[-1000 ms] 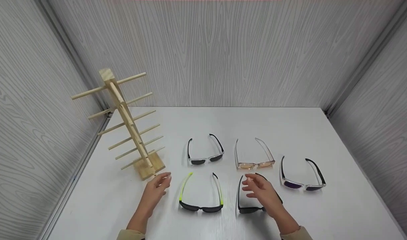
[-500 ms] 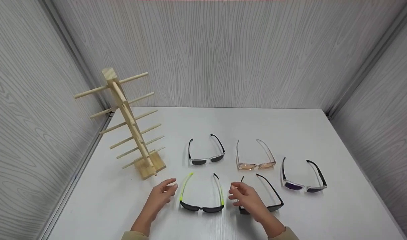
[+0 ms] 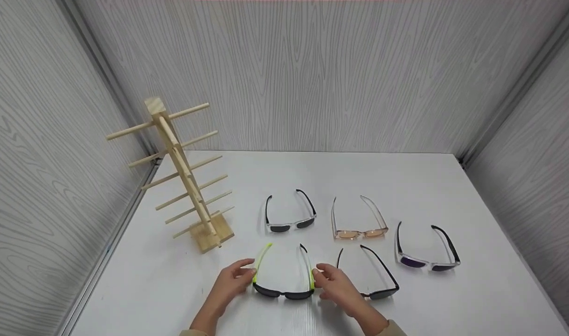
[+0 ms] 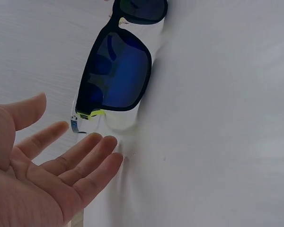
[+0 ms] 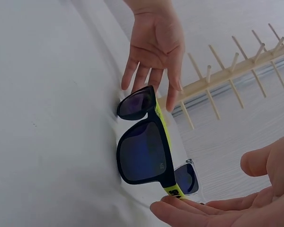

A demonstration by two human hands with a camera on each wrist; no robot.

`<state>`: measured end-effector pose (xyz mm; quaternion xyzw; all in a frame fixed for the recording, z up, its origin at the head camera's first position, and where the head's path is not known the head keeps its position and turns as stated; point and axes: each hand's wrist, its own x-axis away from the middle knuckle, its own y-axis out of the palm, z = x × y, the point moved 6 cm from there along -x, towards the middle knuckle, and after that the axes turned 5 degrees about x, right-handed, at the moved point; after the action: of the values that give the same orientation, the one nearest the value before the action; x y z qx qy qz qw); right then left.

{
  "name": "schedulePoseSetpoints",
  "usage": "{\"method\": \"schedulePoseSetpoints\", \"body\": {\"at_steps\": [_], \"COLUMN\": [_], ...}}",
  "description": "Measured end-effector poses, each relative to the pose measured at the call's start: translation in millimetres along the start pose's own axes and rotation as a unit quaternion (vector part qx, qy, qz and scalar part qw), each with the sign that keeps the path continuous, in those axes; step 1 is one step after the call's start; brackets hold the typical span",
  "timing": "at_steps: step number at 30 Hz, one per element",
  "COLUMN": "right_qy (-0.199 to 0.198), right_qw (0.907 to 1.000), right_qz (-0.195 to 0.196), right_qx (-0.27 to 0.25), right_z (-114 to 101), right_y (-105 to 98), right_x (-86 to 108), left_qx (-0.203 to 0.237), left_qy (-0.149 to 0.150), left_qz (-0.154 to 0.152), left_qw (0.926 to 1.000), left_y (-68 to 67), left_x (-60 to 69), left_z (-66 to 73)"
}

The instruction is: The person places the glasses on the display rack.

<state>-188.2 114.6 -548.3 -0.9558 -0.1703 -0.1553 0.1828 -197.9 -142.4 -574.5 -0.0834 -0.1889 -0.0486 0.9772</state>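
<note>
Black-fronted sunglasses [image 3: 298,295] with neon yellow temples lie on the white table, arms pointing away, dark lenses [image 4: 128,71] toward me. Beside their left temple is my left hand [image 3: 231,282], thumb and fingers apart with nothing between them; the left wrist view shows its fingers [image 4: 92,172] extended just short of the frame. My right hand [image 3: 338,287] is at the opposite temple. In the right wrist view its fingertips [image 5: 168,208] lie against or very near the yellow hinge; contact is unclear. That hand partly hides black sunglasses [image 3: 382,294] to its right.
A wooden peg rack [image 3: 186,177] stands at the left on a square base. Behind lie clear-fronted sunglasses [image 3: 291,226] with black arms and peach-tinted glasses [image 3: 359,234]. Purple-lensed glasses [image 3: 412,262] lie at the right. Grey wood-grain panels [image 3: 312,74] wall in the table.
My right hand has moved left, off the black sunglasses, to the yellow-templed pair. My left hand has moved right and nearer to me, to the same pair's other side. The glasses stay put.
</note>
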Motion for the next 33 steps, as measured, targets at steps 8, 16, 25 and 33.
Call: {"method": "schedulePoseSetpoints", "body": {"at_steps": [8, 16, 25, 33], "right_qy": [0.016, 0.015, -0.015, -0.039], "right_qw": [0.9990, 0.9985, 0.9980, 0.9927], "right_qz": [-0.004, 0.004, 0.013, 0.057], "right_qx": [0.041, 0.052, 0.060, 0.100], "right_z": [9, 15, 19, 17], "right_y": [15, 20, 26, 24], "right_x": [-7.3, -12.3, -14.3, -14.4], "left_qx": [0.023, 0.033, 0.041, 0.037], "left_qy": [-0.006, -0.007, -0.034, -0.033], "left_qz": [-0.020, -0.021, -0.006, -0.003], "left_qw": [0.9995, 0.9992, 0.9986, 0.9988], "left_y": [4.2, 5.0, 4.9, 6.3], "left_x": [0.2, -1.4, -3.9, -4.1], "left_z": [-8.1, -13.6, -21.4, -20.5]}}
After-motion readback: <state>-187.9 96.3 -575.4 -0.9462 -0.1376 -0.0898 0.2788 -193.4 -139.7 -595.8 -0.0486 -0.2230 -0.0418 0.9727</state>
